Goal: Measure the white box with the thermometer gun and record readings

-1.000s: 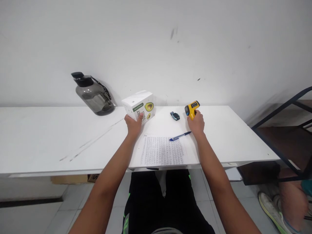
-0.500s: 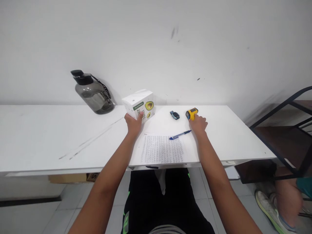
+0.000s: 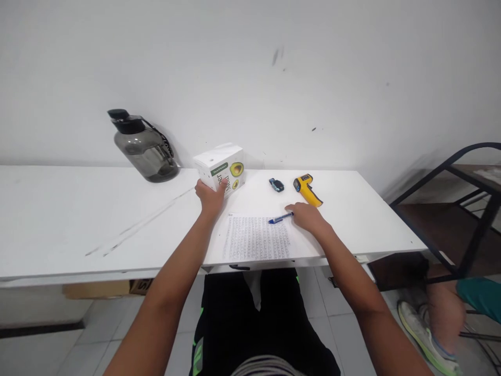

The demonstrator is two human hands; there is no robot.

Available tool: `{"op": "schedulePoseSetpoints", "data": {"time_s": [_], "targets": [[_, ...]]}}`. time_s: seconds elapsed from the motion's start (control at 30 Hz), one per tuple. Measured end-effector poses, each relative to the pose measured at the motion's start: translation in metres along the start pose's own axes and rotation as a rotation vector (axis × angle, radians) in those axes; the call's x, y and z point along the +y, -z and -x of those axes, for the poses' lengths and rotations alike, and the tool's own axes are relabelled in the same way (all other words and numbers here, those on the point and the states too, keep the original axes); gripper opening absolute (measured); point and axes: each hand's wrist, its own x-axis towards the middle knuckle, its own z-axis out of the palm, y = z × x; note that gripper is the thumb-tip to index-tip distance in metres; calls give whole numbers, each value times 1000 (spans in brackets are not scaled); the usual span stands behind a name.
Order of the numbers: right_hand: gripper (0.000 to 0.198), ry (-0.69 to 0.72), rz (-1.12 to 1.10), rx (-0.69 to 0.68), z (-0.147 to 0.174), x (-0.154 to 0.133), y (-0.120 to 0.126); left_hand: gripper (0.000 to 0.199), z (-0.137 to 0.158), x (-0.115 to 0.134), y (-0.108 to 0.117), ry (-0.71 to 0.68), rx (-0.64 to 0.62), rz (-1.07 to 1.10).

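Note:
My left hand [image 3: 211,198] is wrapped round the lower left part of a white box [image 3: 225,166] with avocado pictures and a green label; its thumb presses the front face. My right hand [image 3: 307,216] is over the tip end of a blue pen [image 3: 277,218], index finger stretched out to the left, the other fingers partly hidden. The pen lies across the upper right of a printed sheet of paper [image 3: 254,240]. Just beyond the right hand, a yellow and black infrared thermometer [image 3: 307,189] lies on its side. Left of it is a dark wristwatch [image 3: 276,185].
A grey, see-through water bottle [image 3: 146,151] with a black lid stands at the back left of the white table [image 3: 148,219], near the wall. A dark metal-framed shelf [image 3: 446,219] stands at the right, and a seated person's leg [image 3: 446,313] shows below it.
My right hand has let go of the yellow thermometer and moved left and nearer to me, onto the pen's end. My left hand still holds the box. The view has shifted slightly.

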Motion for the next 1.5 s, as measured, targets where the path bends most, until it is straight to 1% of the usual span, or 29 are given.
{"op": "schedulePoseSetpoints", "data": {"time_s": [0.07,0.1,0.17,0.23,0.27,0.3,0.37,0.43,0.47,0.5,0.53,0.6,0.67,0.77,0.8,0.87,0.93,1.0,1.1,1.2,1.33,1.5], "targets": [[35,39,37,2,11,0,-6,99,-2,5,0,-12,33,-94],[32,48,58,13,15,0,-8,106,-3,10,2,-49,47,-125],[29,40,108,37,22,4,-12,114,5,27,10,-201,63,-148],[30,24,115,93,27,9,-15,113,28,51,23,-422,31,-180],[30,9,81,146,30,11,-16,107,48,64,31,-530,-37,-201],[30,-12,12,217,34,14,-18,97,73,75,38,-623,-156,-243],[29,-50,-228,394,41,17,-21,74,133,88,50,-812,-408,-322],[25,-56,-537,534,49,17,-27,65,195,88,54,-994,-604,-370],[23,-49,-678,575,51,15,-30,62,221,83,53,-1059,-667,-419],[24,-43,-794,597,54,13,-33,62,243,75,50,-1086,-675,-472],[26,-46,-880,610,55,10,-36,65,260,66,46,-1085,-670,-525],[30,-60,-996,604,54,5,-42,73,278,47,38,-1056,-641,-636],[30,-16,-1103,528,52,1,-46,73,281,33,31,-1046,-596,-685],[37,129,-1226,318,50,0,-46,68,277,25,25,-1041,-553,-687],[37,161,-1230,267,50,0,-46,66,276,24,23,-1039,-546,-685],[31,191,-1192,210,52,1,-44,64,276,24,22,-1035,-531,-685],[26,202,-1129,181,54,1,-43,63,278,25,21,-1023,-521,-682],[26,208,-1037,180,55,0,-44,62,279,26,21,-1007,-518,-668],[34,214,-896,200,56,-3,-45,60,280,29,21,-995,-521,-649],[41,205,-886,170,56,-4,-44,59,279,29,22,-995,-522,-645],[38,231,-879,117,57,-4,-42,60,280,28,21,-987,-517,-639],[36,245,-844,108,55,-4,-44,58,281,27,20,-992,-501,-644]]}}
